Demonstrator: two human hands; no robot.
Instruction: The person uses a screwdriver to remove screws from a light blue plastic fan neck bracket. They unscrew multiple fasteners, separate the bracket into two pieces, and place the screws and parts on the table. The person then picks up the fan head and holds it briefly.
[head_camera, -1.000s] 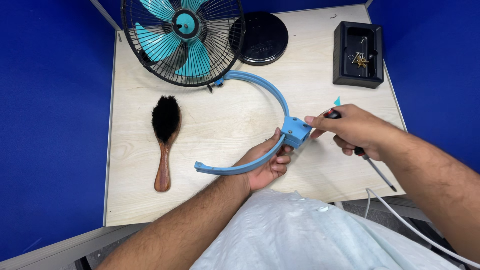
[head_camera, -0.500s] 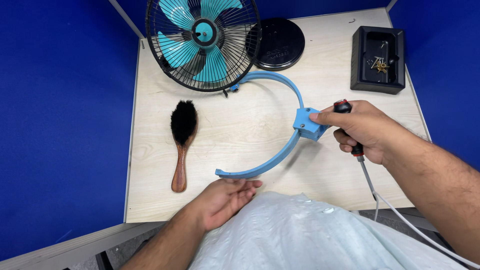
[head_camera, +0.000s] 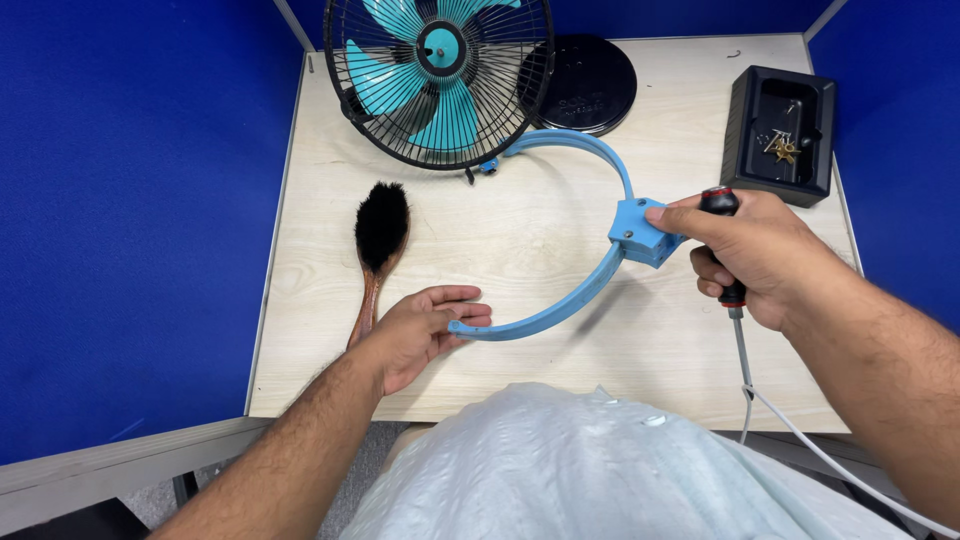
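On a pale wooden table (head_camera: 520, 240) between blue partitions (head_camera: 130, 200), the right hand (head_camera: 750, 255) clenches a screwdriver (head_camera: 722, 215) while the left hand (head_camera: 420, 330) rests released.

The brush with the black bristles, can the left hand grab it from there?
Probably yes. The left hand lies open right beside the brush handle, with nothing between them.
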